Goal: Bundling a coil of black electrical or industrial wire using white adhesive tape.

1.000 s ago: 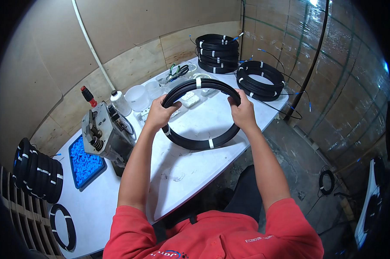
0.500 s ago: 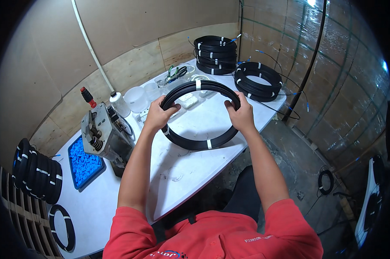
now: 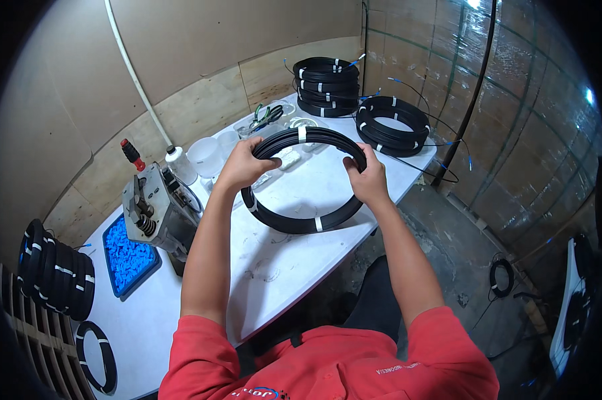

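Observation:
A coil of black cable, bound with white tape bands, is held tilted above the white table. My left hand grips the coil's upper left side, its thumb across the inner edge. On the opposite side my right hand is closed around the ring, thumb on the inside. The coil's lower rim is close to the tabletop; whether it touches I cannot tell. Beyond the coil stand a stack of similar black coils and a lower pile of coils with blue-tipped cable ends.
A metal bench machine stands at the left beside a blue tray of small blue parts. Behind are a white bottle, clear tubs and green-handled pliers. More coils lean at far left; a dark pole rises at right.
My left hand has shifted slightly up along the coil, its thumb now farther over the ring. The coil is still held by both hands, and the whole view has moved a little.

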A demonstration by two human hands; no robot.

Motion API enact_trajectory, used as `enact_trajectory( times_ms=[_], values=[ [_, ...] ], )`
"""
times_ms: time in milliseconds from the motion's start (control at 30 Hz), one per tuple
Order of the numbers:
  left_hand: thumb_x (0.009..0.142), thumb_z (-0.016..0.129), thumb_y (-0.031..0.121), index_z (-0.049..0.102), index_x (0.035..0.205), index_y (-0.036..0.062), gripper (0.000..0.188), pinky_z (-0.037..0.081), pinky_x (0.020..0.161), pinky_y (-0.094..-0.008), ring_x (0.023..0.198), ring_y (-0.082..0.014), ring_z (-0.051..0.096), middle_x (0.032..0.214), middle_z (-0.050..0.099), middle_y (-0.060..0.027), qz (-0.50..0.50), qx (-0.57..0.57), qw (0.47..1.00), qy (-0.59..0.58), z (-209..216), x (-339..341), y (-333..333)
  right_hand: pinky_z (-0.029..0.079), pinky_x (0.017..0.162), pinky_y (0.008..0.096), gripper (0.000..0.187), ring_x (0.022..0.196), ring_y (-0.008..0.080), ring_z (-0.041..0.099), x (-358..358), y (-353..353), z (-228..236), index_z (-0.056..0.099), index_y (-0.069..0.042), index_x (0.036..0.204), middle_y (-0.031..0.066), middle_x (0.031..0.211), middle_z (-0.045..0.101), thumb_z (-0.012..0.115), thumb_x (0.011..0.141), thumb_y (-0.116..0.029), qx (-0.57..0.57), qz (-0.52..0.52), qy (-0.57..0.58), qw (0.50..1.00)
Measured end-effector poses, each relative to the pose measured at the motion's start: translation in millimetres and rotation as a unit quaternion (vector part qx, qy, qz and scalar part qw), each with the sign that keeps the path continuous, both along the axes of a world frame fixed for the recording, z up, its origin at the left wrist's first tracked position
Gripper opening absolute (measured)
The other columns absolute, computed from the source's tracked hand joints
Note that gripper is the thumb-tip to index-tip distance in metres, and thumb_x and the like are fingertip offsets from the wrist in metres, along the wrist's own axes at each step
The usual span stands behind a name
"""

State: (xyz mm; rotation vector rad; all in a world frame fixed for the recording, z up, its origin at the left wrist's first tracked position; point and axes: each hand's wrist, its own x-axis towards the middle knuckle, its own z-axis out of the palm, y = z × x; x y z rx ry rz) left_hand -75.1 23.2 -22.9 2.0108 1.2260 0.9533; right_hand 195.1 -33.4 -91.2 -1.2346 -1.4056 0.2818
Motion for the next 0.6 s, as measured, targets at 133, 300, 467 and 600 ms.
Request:
enact_trajectory(
  times_ms=[133,300,467,600],
  values=[
    [0.069,0.083,0.022,0.065,0.087,0.0005,0.033,0.043,0.064,-0.0288,0.066,-0.0132,0.052,0.072,0.061,-0.0031,-0.016,-0.014,1.000,-0.016,0.7,-2.2,-3.6,0.053,0.071,0.0325,0.031,0.078,0.0221,0.070,-0.3,-0.3,1.9,0.056,-0.002,0.114,0.0135,0.088,0.071,0.067,0.086,-0.010,-0.012,0.004,0.002,1.000],
    [0.072,0.081,0.021,0.064,0.086,-0.0006,0.030,0.043,0.062,-0.0301,0.063,-0.0138,0.052,0.069,0.060,-0.0045,0.007,-0.004,1.000,-0.013,-4.4,-1.4,-3.1,0.053,0.072,0.0331,0.030,0.079,0.0222,0.070,-4.7,-0.7,4.6,0.056,-0.002,0.114,0.0133,0.088,0.071,0.066,0.086,-0.009,0.000,0.013,-0.001,1.000],
    [0.075,0.076,0.018,0.063,0.083,-0.0025,0.025,0.042,0.057,-0.0325,0.059,-0.0146,0.050,0.064,0.059,-0.0071,0.045,0.022,0.998,0.034,-2.1,1.1,-5.3,0.053,0.073,0.0333,0.029,0.079,0.0225,0.069,-3.7,-1.5,5.3,0.056,-0.002,0.113,0.0129,0.088,0.070,0.065,0.086,-0.008,-0.008,0.010,-0.007,1.000],
    [0.073,0.076,0.019,0.063,0.084,-0.0024,0.027,0.042,0.057,-0.0324,0.059,-0.0151,0.050,0.065,0.059,-0.0075,0.028,0.031,0.999,0.020,-3.9,-4.0,-3.5,0.051,0.073,0.0309,0.028,0.079,0.0197,0.068,-4.7,-2.5,7.1,0.056,-0.002,0.114,0.0119,0.087,0.070,0.064,0.087,-0.007,-0.020,0.013,0.006,1.000]
  ],
)
